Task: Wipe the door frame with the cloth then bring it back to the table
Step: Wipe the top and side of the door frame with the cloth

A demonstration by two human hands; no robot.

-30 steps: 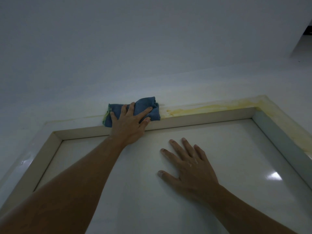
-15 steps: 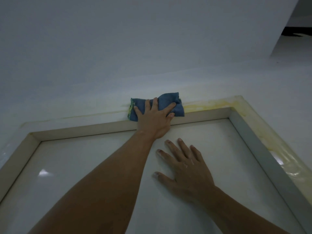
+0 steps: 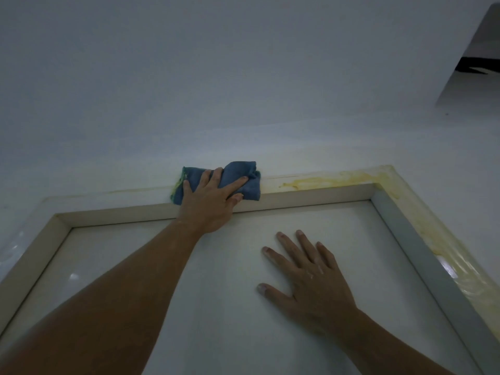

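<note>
The left hand [image 3: 208,204] presses a folded blue cloth [image 3: 238,180] flat against the top rail of the white door frame [image 3: 311,196], fingers spread over it. The right hand [image 3: 308,272] lies open, palm flat on the door panel [image 3: 216,280]. A yellow stain [image 3: 332,180] streaks the frame right of the cloth.

There are two hands: the left hand [image 3: 209,204] and the right hand [image 3: 308,277]. There is one blue cloth [image 3: 232,182]. There is one door frame [image 3: 311,194], one door [image 3: 230,293] and one yellow stain [image 3: 330,181].
</note>
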